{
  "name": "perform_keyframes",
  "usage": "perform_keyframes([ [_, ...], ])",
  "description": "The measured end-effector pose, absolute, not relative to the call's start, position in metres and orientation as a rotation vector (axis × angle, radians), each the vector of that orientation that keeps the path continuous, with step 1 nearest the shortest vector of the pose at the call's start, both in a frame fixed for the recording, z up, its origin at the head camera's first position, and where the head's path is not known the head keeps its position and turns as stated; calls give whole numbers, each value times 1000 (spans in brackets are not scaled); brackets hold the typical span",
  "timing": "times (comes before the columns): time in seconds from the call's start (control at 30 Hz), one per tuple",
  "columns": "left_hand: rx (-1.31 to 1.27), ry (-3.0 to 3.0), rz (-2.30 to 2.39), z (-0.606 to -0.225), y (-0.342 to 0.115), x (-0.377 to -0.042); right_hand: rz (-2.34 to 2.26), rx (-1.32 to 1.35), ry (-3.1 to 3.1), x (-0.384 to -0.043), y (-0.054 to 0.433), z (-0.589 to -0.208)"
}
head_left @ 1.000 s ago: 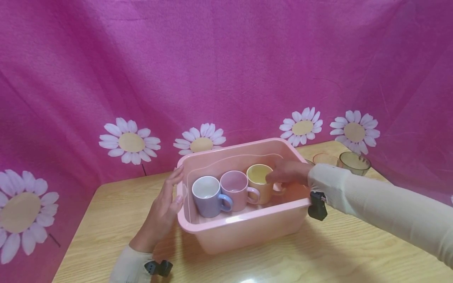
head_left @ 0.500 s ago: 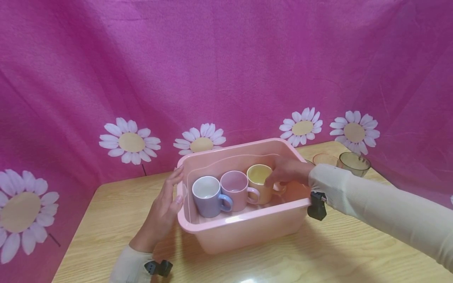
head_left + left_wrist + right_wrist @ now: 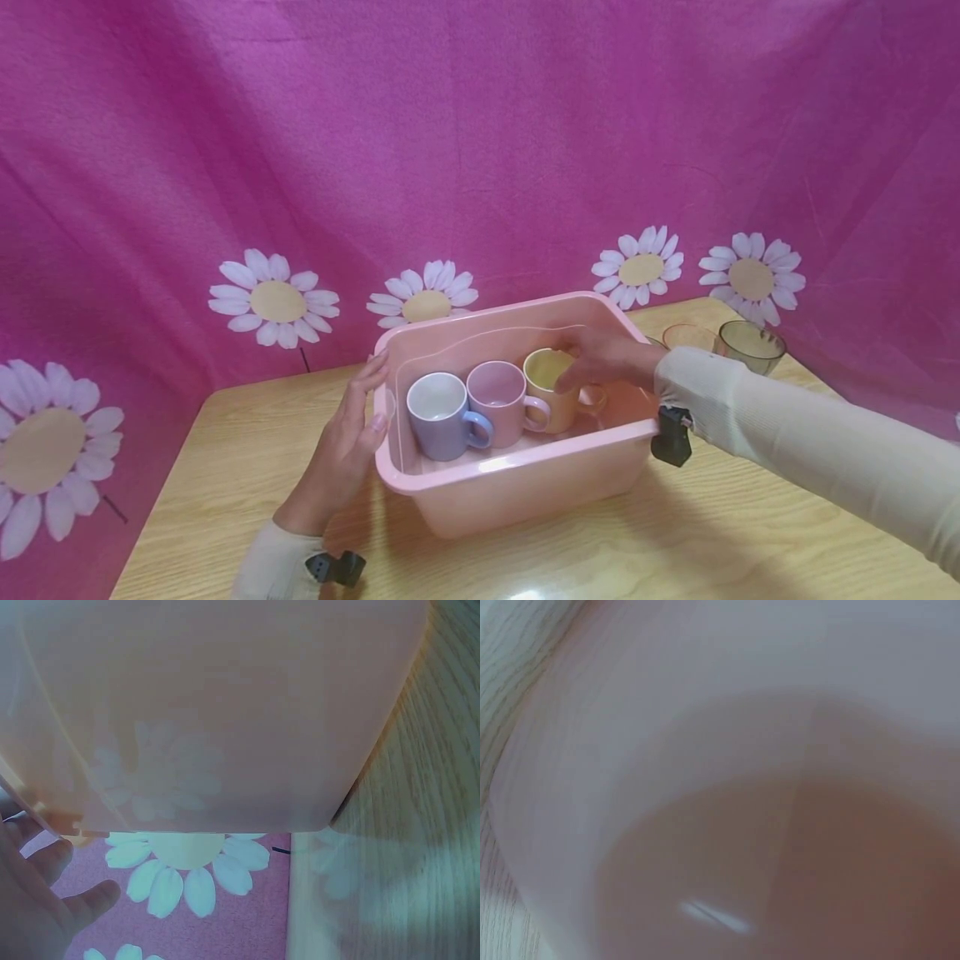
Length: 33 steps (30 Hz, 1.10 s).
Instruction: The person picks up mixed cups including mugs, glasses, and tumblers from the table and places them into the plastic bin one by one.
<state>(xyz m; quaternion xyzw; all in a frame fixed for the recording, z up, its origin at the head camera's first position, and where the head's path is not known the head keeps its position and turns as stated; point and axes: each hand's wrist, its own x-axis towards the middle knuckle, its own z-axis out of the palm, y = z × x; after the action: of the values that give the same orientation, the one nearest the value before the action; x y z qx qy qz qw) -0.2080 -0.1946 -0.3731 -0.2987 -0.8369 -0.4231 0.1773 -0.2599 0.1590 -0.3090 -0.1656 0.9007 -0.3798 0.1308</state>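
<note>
Three mugs stand upright in a row inside a pink plastic tub (image 3: 517, 500): a blue mug (image 3: 438, 429) at the left, a pink mug (image 3: 497, 408) in the middle and a yellow mug (image 3: 550, 404) at the right. My right hand (image 3: 603, 358) reaches over the tub's right rim and holds the yellow mug near its top. One digit lies across its near rim; other fingers are partly hidden. My left hand (image 3: 348, 433) rests against the tub's left end, fingers fairly straight along the rim. In the left wrist view, that hand (image 3: 37, 892) shows its thumb apart from the tub.
Behind the right forearm are tinted glasses, including a dark olive glass (image 3: 752, 346) and an orange-rimmed glass (image 3: 688, 337), partly hidden. The tub stands on a wooden table (image 3: 247, 450) before a magenta flowered cloth (image 3: 480, 150). The right wrist view is filled by the blurred tub wall (image 3: 727, 735).
The right hand's digit at the yellow mug has shifted slightly left and down across its rim. The mugs, the tub and my left hand stay practically in place.
</note>
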Motion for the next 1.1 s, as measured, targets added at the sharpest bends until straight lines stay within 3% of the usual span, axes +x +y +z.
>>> perform_keyframes([
  [0.23,-845,-2367,-1205,-373,-195,-208,-1089,-448,2627,-260,159,-308],
  [0.6,-842,-2378,-1190,-372,-194,-207,-1083,-750,2848,-273,163,-317],
  [1.1,-837,-2386,-1194,-373,-194,-208,-1128,-694,2899,-264,161,-297],
])
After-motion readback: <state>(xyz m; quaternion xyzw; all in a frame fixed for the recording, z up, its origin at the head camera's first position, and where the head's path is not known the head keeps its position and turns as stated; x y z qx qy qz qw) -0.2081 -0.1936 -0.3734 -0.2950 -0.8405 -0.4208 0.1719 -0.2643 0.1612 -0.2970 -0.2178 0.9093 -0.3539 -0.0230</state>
